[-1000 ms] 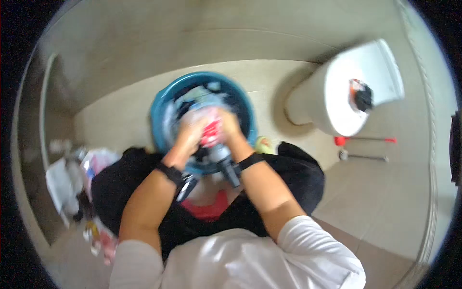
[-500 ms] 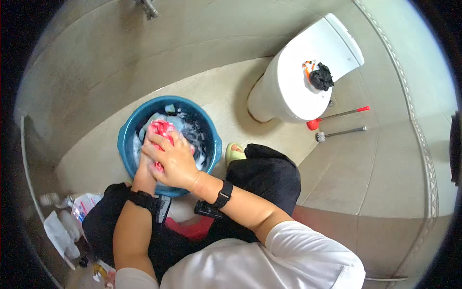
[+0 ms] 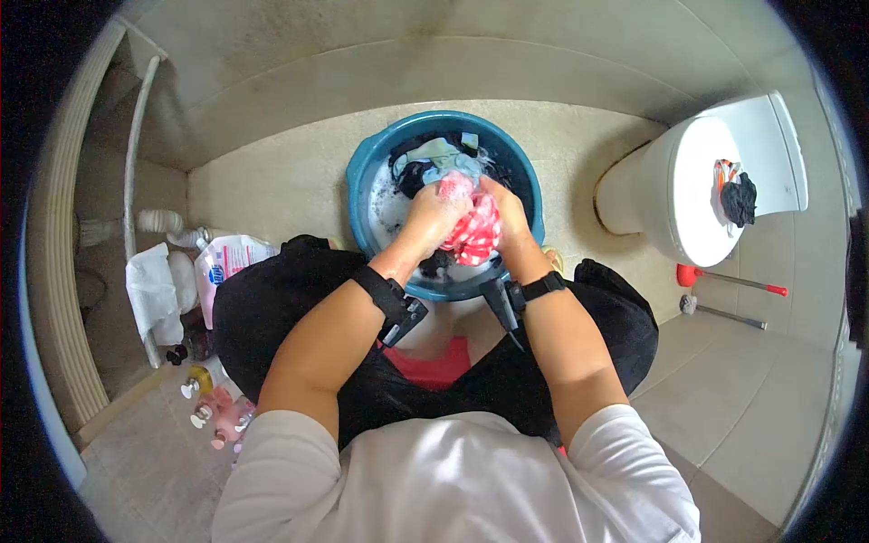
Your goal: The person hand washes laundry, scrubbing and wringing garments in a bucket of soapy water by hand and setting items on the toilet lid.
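Note:
Over a blue plastic basin (image 3: pixel 358 195), both my hands grip a wet red-and-white checked cloth (image 3: pixel 477 237) with suds on it. My left hand (image 3: pixel 436 217) is closed round the cloth's left side, and a foamy pink bunch shows at its fingers. On the other side, my right hand (image 3: pixel 507 210) is wrapped on the cloth, its fingertips partly hidden. Light blue-green cloth (image 3: pixel 436 154) and dark cloth lie in soapy water (image 3: pixel 385 204) behind and below my hands. Each wrist wears a black strap with a small device.
A white toilet (image 3: pixel 711 190) stands to the right, with a black cloth bundle (image 3: pixel 738 201) on its lid. Red-handled and grey-handled brushes (image 3: pixel 724 312) lean by the wall. At left are a detergent bag (image 3: pixel 231 258), a white pipe and several bottles (image 3: pixel 217 407).
My hands have moved from pressed together, right over left, to side by side, with the checked cloth hanging between them. The camera view has turned, shifting the basin right.

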